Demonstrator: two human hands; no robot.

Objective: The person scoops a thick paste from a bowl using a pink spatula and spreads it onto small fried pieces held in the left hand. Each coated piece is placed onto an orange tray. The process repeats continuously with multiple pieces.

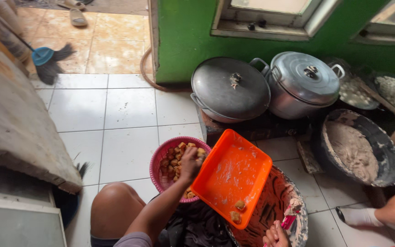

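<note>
Left hand (190,165) grips orange tray's (232,176) edge above pink basket (158,160).

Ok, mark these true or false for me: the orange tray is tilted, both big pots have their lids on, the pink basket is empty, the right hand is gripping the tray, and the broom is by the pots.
1. The orange tray is tilted. True.
2. Both metal pots are lidded. True.
3. The pink basket is empty. False: it holds browned food chunks.
4. The right hand grips the tray. False: the left hand holds its edge; the right holds a pink-handled tool.
5. The broom is beside the pots. False: it lies far left, near the doorway.
</note>
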